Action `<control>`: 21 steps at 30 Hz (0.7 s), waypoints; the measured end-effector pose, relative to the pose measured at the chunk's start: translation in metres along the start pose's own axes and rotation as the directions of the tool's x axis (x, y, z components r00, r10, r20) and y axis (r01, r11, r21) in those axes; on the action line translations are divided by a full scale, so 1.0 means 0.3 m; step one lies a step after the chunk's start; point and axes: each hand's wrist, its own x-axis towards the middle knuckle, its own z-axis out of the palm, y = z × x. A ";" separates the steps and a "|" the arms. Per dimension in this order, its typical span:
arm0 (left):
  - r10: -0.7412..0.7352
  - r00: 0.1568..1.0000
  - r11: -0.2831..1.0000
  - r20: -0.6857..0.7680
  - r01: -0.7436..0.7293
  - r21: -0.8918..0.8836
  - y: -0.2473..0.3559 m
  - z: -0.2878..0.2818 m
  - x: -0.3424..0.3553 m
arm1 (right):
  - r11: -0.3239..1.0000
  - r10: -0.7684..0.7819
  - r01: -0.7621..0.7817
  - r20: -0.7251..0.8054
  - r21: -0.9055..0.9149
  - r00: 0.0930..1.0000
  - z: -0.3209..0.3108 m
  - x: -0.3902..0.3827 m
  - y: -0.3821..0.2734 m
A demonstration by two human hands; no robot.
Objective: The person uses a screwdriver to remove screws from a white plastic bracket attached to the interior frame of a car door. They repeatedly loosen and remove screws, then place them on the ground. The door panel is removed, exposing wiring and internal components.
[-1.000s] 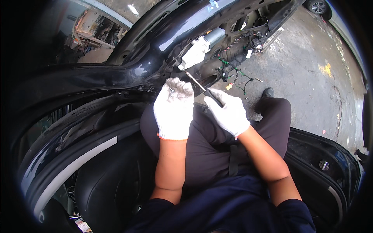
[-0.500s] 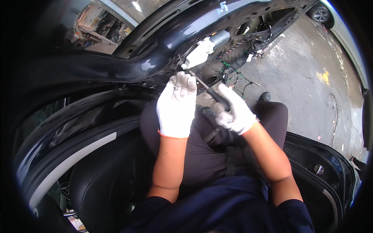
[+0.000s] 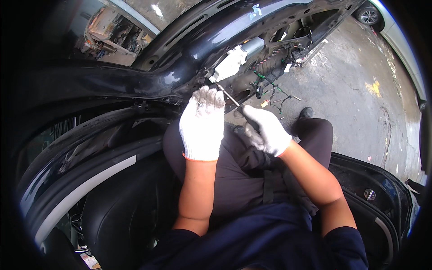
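My gloved left hand (image 3: 201, 123) is palm up below the motor, fingers curled around a small metallic bit that I cannot make out. My gloved right hand (image 3: 265, 130) grips the black handle of a screwdriver (image 3: 229, 96). Its steel shaft reaches up-left to the lower end of a white motor housing (image 3: 228, 64) with a silver cylinder, fixed on the inside of a dark panel (image 3: 171, 76). A loom of black and green wires (image 3: 274, 83) hangs along the panel to the right of the motor.
I sit in a car's door opening, black seat (image 3: 112, 211) at lower left, door sill (image 3: 378, 180) at right. A concrete floor (image 3: 355, 94) with small scraps lies beyond my shoes. A pale car (image 3: 398, 54) is at the right, a worn rack with clutter (image 3: 112, 33) at upper left.
My right hand's grip on the screwdriver handle has shifted, with its fingers rolled lower around it. The view has moved slightly. My left hand stays curled below the motor.
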 end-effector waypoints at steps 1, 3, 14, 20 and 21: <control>-0.011 0.999 0.999 -0.035 0.010 -0.036 0.005 -0.002 -0.004 | 0.937 -0.234 0.200 -0.090 -0.285 0.968 0.022 -0.003 -0.001; -0.022 0.999 0.998 -0.049 0.018 -0.067 0.012 -0.001 -0.013 | 0.958 -0.168 0.132 -0.122 -0.255 0.978 0.050 -0.003 -0.006; -0.020 1.000 0.997 -0.022 0.018 -0.076 0.009 0.033 -0.026 | 0.888 -0.271 0.224 -0.065 -0.402 0.960 -0.029 0.030 0.025; -0.034 0.999 0.997 0.014 0.035 -0.065 0.008 0.031 -0.020 | 0.727 -0.548 0.459 -0.029 -0.510 0.836 -0.016 0.055 0.074; -0.051 0.997 0.996 0.058 0.055 -0.066 0.009 0.030 -0.018 | 0.883 -0.381 0.349 -0.046 -0.314 0.923 -0.022 0.048 0.065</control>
